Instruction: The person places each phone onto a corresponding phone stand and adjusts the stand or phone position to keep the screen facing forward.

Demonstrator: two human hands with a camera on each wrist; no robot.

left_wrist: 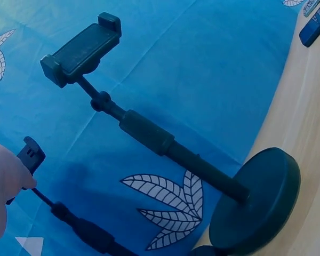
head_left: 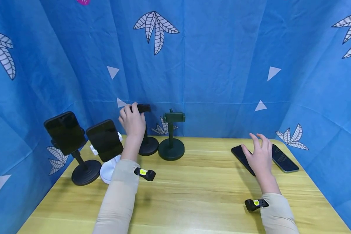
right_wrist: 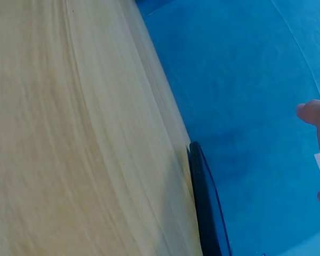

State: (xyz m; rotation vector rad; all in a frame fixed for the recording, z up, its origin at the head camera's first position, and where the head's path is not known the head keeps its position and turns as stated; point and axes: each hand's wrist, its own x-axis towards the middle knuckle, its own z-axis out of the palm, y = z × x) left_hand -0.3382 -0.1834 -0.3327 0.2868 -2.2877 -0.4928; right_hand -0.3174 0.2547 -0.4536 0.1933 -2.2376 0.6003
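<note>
My left hand point(head_left: 133, 122) grips the clamp point(head_left: 144, 108) at the top of a black phone stand point(head_left: 148, 148). In the left wrist view that clamp point(left_wrist: 33, 154) shows just past the fingers, with its stem sloping down to the right. Beside it stands a dark green phone stand point(head_left: 171, 149), its clamp holding nothing. On the right, my right hand point(head_left: 260, 156) hovers with fingers spread and slightly bent, close over a dark phone point(head_left: 241, 157) lying flat. A second phone point(head_left: 284, 159) lies just right of this hand. In the right wrist view, the phone point(right_wrist: 205, 208) appears edge-on below the fingertips.
At the left, a black stand point(head_left: 86, 172) bears a phone point(head_left: 65, 133), and a white stand point(head_left: 106, 171) bears another phone point(head_left: 105, 140). A blue patterned curtain point(head_left: 216, 71) surrounds the wooden table point(head_left: 204, 191) at the back and sides.
</note>
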